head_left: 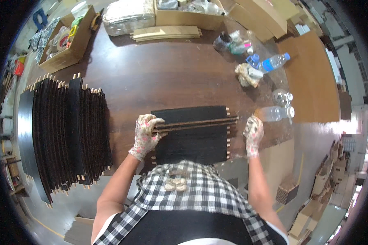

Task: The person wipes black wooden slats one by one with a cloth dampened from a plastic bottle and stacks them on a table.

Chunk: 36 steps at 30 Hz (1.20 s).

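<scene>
My left hand (145, 134), in a floral work glove, is closed round the left end of thin dark wooden slats (196, 123) held on edge, their brown edges up. Pale dowels stick out at their right end. Under them lie flat black slats (190, 149) side by side, with dowel pegs along both ends. My gloved right hand (253, 132) is curled closed just beyond the slats' right end, apart from them; whatever its fingers may hold is hidden. To the left, a long row of black slats with dowels (73, 134) stands packed on edge.
A plastic bottle (272, 114) lies just right of my right hand. Farther back are a blue-labelled bottle (274, 62) and a crumpled cloth (246, 77). Open cardboard boxes (71, 57) and pale wooden strips (167, 32) line the far side of the brown table (163, 77).
</scene>
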Motion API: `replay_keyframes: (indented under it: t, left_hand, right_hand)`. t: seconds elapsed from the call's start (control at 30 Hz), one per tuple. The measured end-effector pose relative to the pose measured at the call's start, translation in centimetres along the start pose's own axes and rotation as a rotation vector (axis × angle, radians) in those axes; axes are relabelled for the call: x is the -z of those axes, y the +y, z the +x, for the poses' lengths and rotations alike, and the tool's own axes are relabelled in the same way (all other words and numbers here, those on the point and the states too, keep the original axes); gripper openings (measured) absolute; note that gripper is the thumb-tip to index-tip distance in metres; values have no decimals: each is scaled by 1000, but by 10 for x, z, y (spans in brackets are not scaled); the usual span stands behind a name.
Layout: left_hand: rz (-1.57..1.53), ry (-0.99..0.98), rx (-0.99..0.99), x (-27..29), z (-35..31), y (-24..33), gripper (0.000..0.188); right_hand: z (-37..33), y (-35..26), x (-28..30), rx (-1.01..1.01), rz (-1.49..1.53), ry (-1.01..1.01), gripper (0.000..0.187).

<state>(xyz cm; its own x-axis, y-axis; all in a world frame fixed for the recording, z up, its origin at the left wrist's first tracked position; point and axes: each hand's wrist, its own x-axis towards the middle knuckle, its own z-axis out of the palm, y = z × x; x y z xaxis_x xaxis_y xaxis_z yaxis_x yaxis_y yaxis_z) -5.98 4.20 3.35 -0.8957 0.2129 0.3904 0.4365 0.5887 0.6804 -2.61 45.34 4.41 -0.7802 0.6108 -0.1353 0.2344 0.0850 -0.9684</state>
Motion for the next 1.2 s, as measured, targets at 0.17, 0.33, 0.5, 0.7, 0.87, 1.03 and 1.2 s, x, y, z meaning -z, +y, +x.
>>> replay_keyframes:
  t: [0.17, 0.33, 0.5, 0.7, 0.87, 1.03, 1.2]
  left_hand:
    - [21, -74, 62, 5, -1, 9, 45]
    - [65, -83, 16, 4, 7, 10, 44]
    - [12, -71, -29, 1, 10, 14, 45]
    - [-92, -53, 0, 20, 26, 22, 43]
    - [-607, -11, 677, 39, 60, 23, 42]
    - [-1133, -293, 1230, 33, 70, -37, 33]
    - [-816, -311, 1287, 32, 80, -34, 45]
  right_hand:
    - [-64, -54, -74, 918, -483, -267, 42]
    - [-41, -10, -72, 1215, -1068, -227, 49]
    - [-4, -7, -31, 713, -372, -423, 52]
    - [10, -35, -31, 72, 216, -459, 57]
    - [30, -127, -71, 8, -206, -566, 33]
    - [73, -90, -102, -298, 54, -656, 18]
    - [93, -54, -121, -510, 59, -614, 12]
